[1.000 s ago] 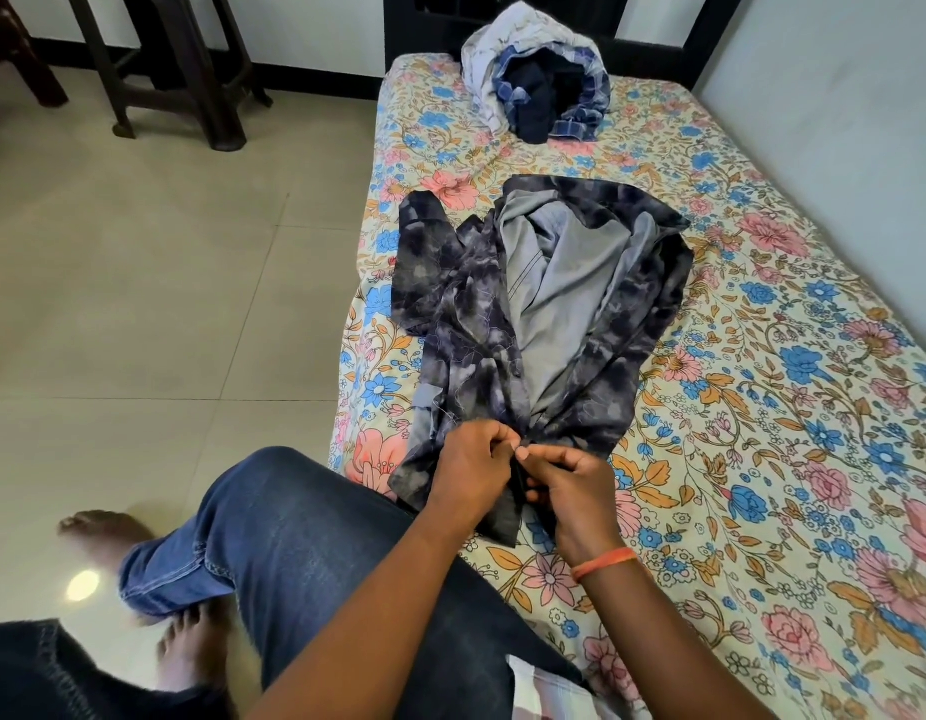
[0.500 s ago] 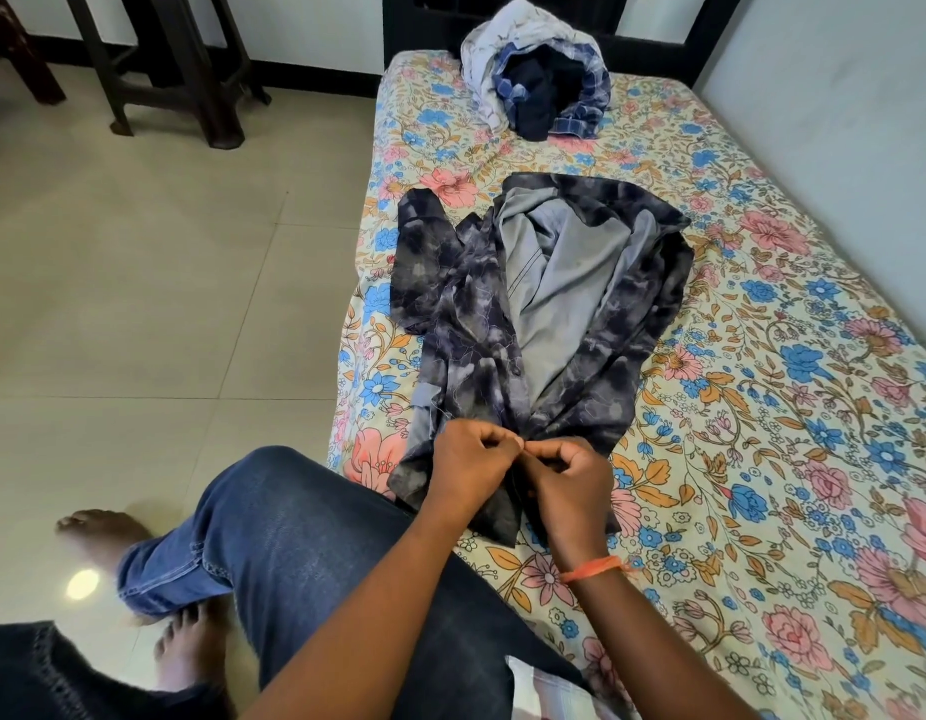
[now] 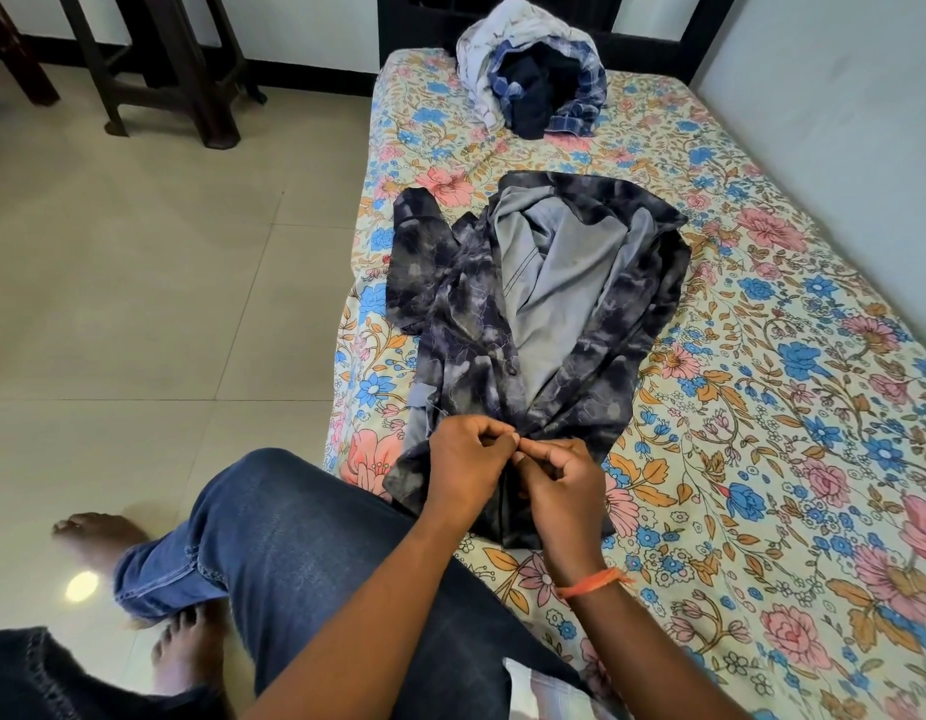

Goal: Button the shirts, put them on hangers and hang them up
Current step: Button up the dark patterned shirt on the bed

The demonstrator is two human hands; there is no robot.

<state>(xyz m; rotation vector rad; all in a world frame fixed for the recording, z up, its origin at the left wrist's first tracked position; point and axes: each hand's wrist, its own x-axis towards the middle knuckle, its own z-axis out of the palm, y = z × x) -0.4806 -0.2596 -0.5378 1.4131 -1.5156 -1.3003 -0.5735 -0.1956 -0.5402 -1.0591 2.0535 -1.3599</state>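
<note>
A dark grey patterned shirt lies on the floral bed sheet, collar away from me, its upper front spread open over the pale grey inside. My left hand and my right hand meet at the shirt's front edges near the hem. Each pinches the fabric with curled fingers, fingertips touching. The button between them is hidden. An orange thread circles my right wrist. A heap of other shirts, white, blue checked and dark navy, sits at the far end of the bed.
My bent leg in blue jeans rests against the bed's near edge, bare feet on the tiled floor to the left. Dark furniture legs stand at the far left. A wall runs along the bed's right side.
Both hands have closed together a little higher on the shirt's front, fingertips now touching. The shirt itself lies as before.
</note>
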